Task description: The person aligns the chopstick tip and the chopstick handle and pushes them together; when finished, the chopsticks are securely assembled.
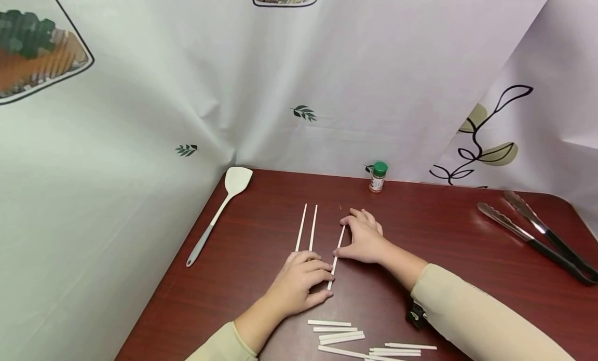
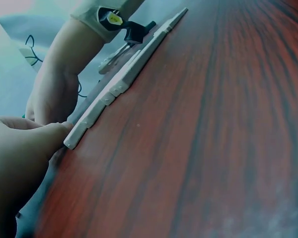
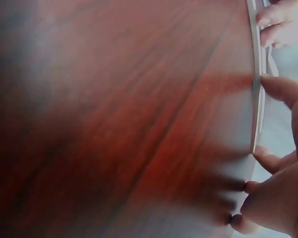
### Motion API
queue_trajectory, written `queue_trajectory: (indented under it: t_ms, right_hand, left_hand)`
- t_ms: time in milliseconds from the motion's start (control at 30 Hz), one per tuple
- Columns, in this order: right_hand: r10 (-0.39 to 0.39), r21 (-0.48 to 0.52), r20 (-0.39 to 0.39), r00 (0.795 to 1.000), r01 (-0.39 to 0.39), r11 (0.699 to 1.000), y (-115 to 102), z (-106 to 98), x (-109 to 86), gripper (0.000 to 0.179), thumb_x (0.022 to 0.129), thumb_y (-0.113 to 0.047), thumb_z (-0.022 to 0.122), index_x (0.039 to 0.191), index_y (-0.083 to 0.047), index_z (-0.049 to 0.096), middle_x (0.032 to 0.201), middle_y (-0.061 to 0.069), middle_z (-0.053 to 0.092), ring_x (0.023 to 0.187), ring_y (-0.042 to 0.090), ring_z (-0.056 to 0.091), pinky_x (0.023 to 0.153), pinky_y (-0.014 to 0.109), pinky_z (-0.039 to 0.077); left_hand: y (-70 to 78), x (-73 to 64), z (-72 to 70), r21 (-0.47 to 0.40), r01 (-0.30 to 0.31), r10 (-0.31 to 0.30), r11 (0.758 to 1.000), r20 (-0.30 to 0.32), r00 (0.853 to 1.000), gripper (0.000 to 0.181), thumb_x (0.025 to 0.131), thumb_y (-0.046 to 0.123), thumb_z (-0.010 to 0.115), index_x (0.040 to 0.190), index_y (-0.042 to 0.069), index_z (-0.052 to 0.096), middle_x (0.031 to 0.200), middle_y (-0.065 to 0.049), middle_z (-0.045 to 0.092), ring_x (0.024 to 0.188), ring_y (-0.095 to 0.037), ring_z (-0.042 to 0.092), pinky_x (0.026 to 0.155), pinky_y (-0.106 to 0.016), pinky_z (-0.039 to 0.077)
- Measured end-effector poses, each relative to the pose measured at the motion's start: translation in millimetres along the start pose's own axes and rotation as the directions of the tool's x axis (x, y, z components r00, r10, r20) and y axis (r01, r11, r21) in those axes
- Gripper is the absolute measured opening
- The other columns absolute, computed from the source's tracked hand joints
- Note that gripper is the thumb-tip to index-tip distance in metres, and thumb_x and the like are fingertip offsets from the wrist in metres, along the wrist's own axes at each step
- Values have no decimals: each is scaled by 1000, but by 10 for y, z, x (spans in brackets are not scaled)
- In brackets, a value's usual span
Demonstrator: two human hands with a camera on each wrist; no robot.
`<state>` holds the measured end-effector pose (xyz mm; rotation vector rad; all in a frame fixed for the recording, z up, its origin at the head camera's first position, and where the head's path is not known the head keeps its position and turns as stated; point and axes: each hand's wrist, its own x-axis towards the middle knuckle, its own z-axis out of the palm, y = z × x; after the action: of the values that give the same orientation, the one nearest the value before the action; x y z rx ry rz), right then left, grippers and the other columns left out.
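Note:
A thin white stick (image 1: pixel 339 239) lies lengthwise on the dark red table between my hands. My right hand (image 1: pixel 364 239) is over its far part, index fingertip at the far end and thumb against its side; the other fingers are spread. My left hand (image 1: pixel 299 280) reaches from the left, fingertips along the stick's near part and thumb at its near end. Two more white sticks (image 1: pixel 302 226) lie side by side to the left, their near ends hidden behind the left hand. In the right wrist view, the right thumb (image 3: pixel 280 89) touches the stick.
Several shorter white sticks (image 1: pixel 338 336) lie loosely near the front, below the hands. A white spatula (image 1: pixel 217 215) with a grey handle is at the left. At the back stands a green-capped spice jar (image 1: pixel 377 178), and metal tongs (image 1: pixel 537 234) with black handles lie at the right.

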<state>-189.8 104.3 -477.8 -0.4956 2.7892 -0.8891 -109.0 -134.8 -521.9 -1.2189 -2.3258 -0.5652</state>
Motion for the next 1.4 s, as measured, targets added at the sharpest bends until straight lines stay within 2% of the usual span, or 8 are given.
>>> queue_trajectory:
  t_ms: [167, 433, 567, 733, 1000, 1200, 1400]
  right_hand:
    - [10, -16, -19, 1000, -11, 1000, -11, 40, 37, 83, 78, -49, 90, 144, -9, 60, 165, 27, 35, 153, 54, 23, 113, 75, 20]
    - [13, -40, -21, 1000, -13, 999, -37, 46, 130, 80, 83, -47, 87, 151, -14, 60, 167, 25, 34, 154, 53, 21, 115, 75, 19]
    - [-7, -50, -21, 1000, 6, 999, -35, 57, 208, 79, 86, -50, 83, 154, -16, 59, 168, 24, 32, 157, 54, 17, 119, 73, 13]
    - [-9, -68, 9, 1000, 10, 998, -21, 119, 313, 80, 91, -56, 74, 160, -23, 52, 173, 22, 23, 158, 53, 6, 121, 72, 3]
    - [45, -87, 33, 998, -42, 995, -16, 188, 358, 82, 94, -64, 66, 165, -31, 42, 176, 16, 15, 160, 48, -1, 121, 70, -1]
    - [67, -98, 35, 997, -63, 993, -73, 163, 352, 86, 95, -61, 67, 168, -27, 38, 176, 16, 16, 160, 48, 0, 121, 70, 1]
    - [77, -100, 28, 997, -74, 992, 6, 218, 401, 87, 94, -65, 66, 167, -27, 39, 177, 14, 15, 161, 46, -2, 121, 70, -1]
  left_hand:
    - [13, 1, -2, 11, 58, -59, 998, 29, 998, 27, 84, 36, 87, 107, 22, 80, 121, 9, 75, 121, -23, 64, 102, -44, 45]
    - [-5, 7, 12, 55, 109, -110, 992, 4, 994, 19, 89, 31, 84, 105, 22, 80, 122, 9, 76, 120, -24, 65, 100, -46, 47]
    - [-36, 24, -4, 43, 139, -139, 989, -22, 990, 15, 89, 29, 85, 102, 23, 82, 118, 9, 77, 116, -24, 67, 97, -48, 48]
    - [-71, 31, -33, 27, 183, -182, 983, -40, 982, 12, 89, 26, 86, 100, 22, 83, 115, 9, 78, 113, -23, 66, 96, -48, 48]
    - [-77, 12, -19, 48, 202, -198, 978, -71, 978, 9, 90, 24, 85, 99, 22, 84, 114, 9, 78, 111, -22, 67, 95, -47, 48]
    - [-79, 6, -16, 61, 214, -208, 975, -92, 974, 11, 89, 23, 86, 99, 22, 84, 112, 10, 78, 108, -20, 67, 93, -46, 48]
    - [-78, 17, -5, 66, 226, -220, 972, -89, 971, 12, 92, 22, 84, 103, 20, 84, 111, 10, 78, 106, -18, 66, 92, -45, 49]
